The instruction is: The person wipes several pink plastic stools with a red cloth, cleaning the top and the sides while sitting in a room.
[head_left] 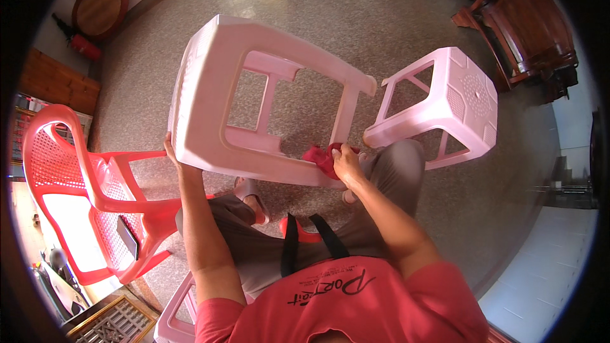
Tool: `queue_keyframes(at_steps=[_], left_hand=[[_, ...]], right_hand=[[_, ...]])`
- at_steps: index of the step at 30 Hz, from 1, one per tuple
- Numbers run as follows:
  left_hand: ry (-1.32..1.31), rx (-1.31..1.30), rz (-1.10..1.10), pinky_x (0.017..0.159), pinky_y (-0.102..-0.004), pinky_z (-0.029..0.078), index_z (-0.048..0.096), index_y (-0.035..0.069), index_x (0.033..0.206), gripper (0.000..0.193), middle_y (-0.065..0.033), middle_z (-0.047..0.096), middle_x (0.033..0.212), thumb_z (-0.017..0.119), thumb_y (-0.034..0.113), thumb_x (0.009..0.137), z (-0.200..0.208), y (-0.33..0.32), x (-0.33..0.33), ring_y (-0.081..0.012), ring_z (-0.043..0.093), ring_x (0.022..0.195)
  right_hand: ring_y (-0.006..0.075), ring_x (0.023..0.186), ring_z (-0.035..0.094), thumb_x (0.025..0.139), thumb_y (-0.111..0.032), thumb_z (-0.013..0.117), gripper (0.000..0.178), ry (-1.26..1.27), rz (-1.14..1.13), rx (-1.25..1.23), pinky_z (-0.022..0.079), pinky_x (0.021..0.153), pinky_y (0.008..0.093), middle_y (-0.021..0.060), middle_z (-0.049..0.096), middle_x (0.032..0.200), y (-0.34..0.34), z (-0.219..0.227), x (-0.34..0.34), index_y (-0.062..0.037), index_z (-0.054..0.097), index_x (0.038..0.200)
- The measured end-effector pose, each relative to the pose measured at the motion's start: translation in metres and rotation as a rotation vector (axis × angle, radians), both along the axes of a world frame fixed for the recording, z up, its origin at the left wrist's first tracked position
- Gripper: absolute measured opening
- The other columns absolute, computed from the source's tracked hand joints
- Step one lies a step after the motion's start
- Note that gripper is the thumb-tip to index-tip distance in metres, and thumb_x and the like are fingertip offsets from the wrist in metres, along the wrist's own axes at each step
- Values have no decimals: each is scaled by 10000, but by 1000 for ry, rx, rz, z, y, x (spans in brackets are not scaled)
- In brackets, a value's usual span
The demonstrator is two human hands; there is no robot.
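Over speckled floor, right hand fingers clench red cloth against pink stool.

A home's living area: speckled terrazzo floor, dark carved wooden armchair, red plastic chair and pink plastic stools (a round wooden tabletop leans against the wall).

Left hand on tipped pink stool, right hand with red cloth.
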State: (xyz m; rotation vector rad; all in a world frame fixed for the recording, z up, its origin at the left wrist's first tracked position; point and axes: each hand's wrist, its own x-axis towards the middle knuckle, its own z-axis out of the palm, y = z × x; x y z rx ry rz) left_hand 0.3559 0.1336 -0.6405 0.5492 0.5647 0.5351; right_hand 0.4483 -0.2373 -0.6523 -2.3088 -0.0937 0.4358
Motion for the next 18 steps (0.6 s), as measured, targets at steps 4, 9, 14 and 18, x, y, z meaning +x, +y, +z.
queue_keyframes(at_steps=[4,9,14,18], left_hand=[[-36,9,-43,876,-415,389,426,37,1219,590,-153,491,1149,360,440,794,-2,3,2,-291,486,1025],[-33,27,-44,872,-420,389,430,34,1215,586,-150,496,1143,358,437,795,-5,4,5,-289,486,1021],[-162,-33,-135,883,-410,400,483,-4,1146,534,-164,539,1096,364,388,803,-1,4,3,-300,518,990],[-68,-44,-68,890,-428,378,444,25,1195,582,-156,500,1151,361,432,788,8,-5,4,-305,487,1030]], right_hand=[[413,809,557,851,-187,498,276,101,51,29,423,695,430,295,555,846,-9,-8,-4,89,508,867],[304,707,563,855,-203,521,280,336,62,131,418,645,385,191,586,808,-19,-15,-8,71,548,806],[99,635,475,857,-193,544,191,766,89,460,387,558,259,25,547,726,-28,14,0,-13,577,800],[133,711,585,846,-196,561,172,887,-191,786,483,599,280,42,601,795,-21,78,24,-29,562,882]])
